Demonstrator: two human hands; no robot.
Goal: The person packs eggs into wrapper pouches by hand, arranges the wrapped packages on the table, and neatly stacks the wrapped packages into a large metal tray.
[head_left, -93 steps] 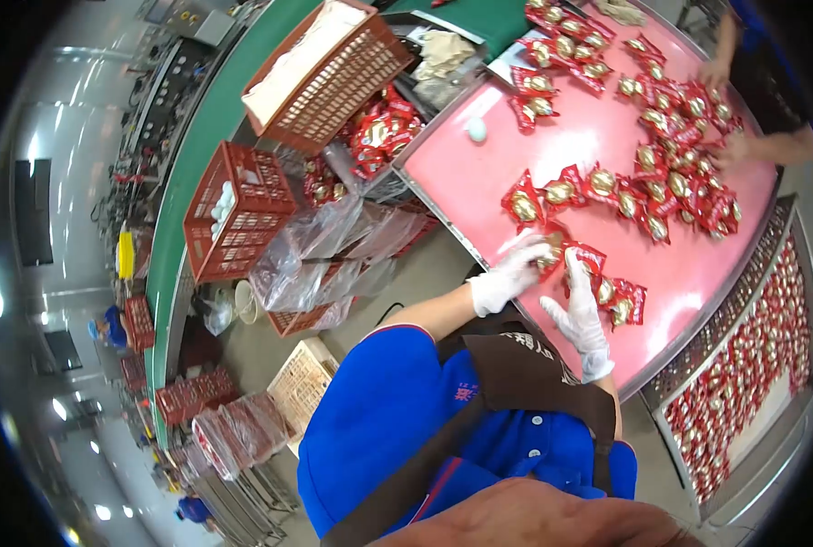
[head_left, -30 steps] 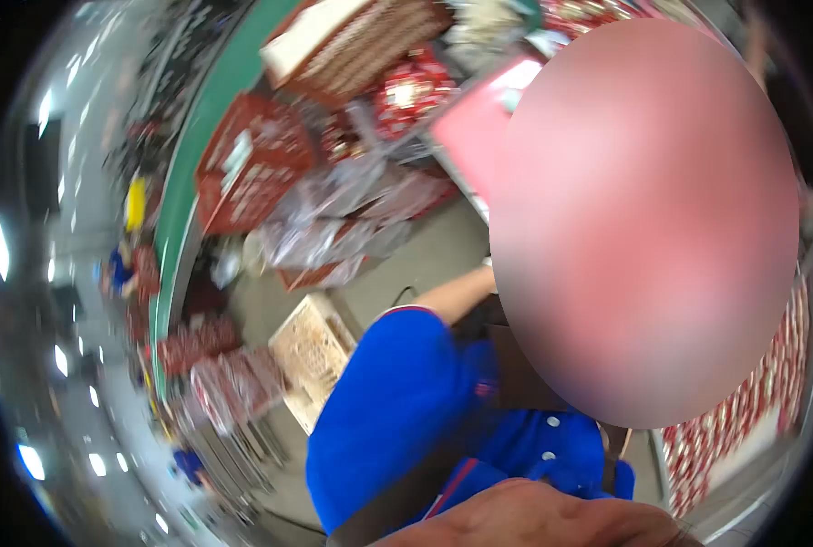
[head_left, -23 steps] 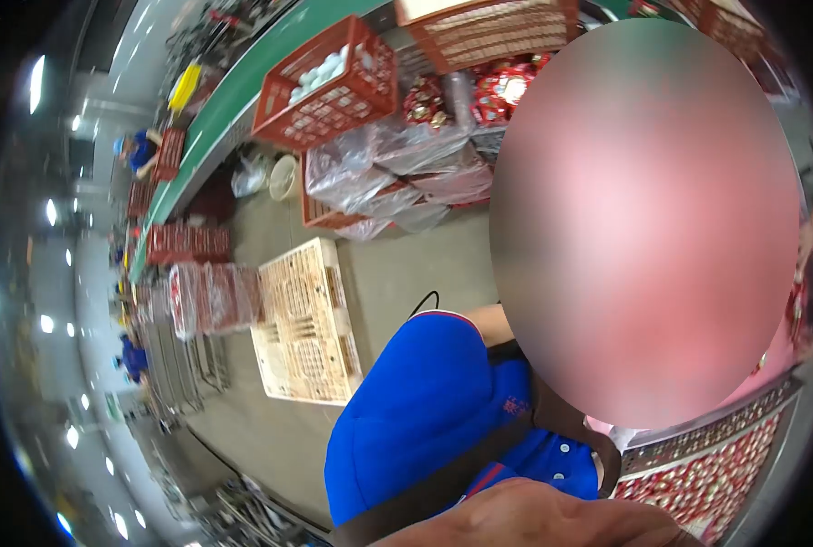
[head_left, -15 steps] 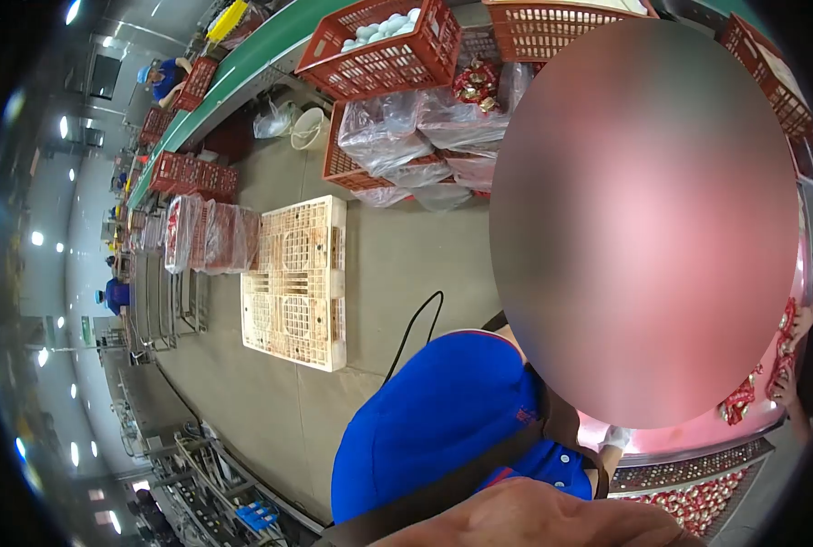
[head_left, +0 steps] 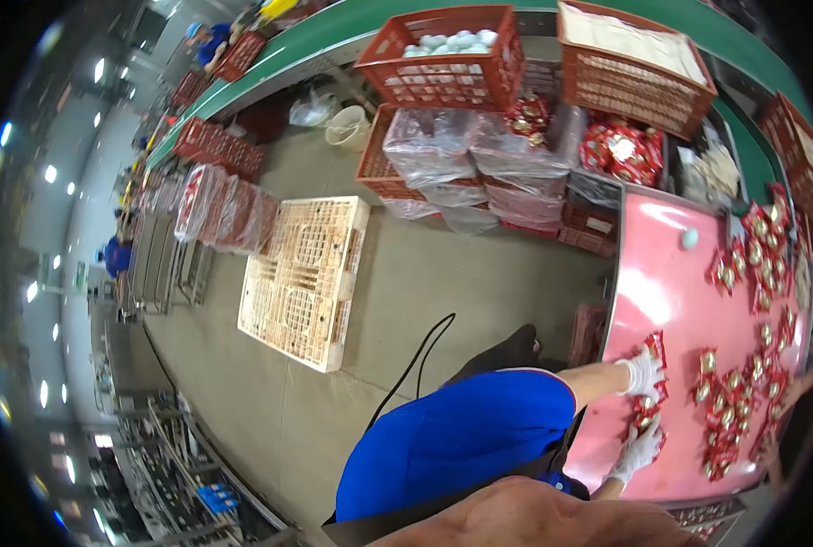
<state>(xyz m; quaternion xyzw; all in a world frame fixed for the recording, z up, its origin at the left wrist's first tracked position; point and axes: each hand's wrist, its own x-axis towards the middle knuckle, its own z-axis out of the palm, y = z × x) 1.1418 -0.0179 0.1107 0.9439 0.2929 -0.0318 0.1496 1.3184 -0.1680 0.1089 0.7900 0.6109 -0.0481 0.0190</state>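
Note:
Both my hands, in white gloves, are over the near side of a pink tabletop (head_left: pixel 627 310). My left hand (head_left: pixel 642 372) has its fingers curled over red packets (head_left: pixel 654 343) with gold-coloured centres. My right hand (head_left: pixel 641 451), closer to the bottom of the view, is closed around the lower packets (head_left: pixel 644 417) of the same short row. The gloves partly hide these packets. Beyond them lies a spread of similar red packets (head_left: pixel 722 410), with another pile (head_left: pixel 764 251) farther up. A pale egg (head_left: pixel 690 239) rests alone on the pink surface.
Another person's hands (head_left: pixel 771 451) are at the table's far edge. A red crate of pale eggs (head_left: pixel 443 68), a crate with cloth (head_left: pixel 639 68) and plastic-covered crates (head_left: pixel 434 150) stand along a green conveyor (head_left: pixel 334 41). A pallet (head_left: pixel 302 283) lies on the floor behind me.
The view has shifted, and the blurred oval that covered most of the table is gone. Only one gloved hand showed at its edge before; now both are on red packets.

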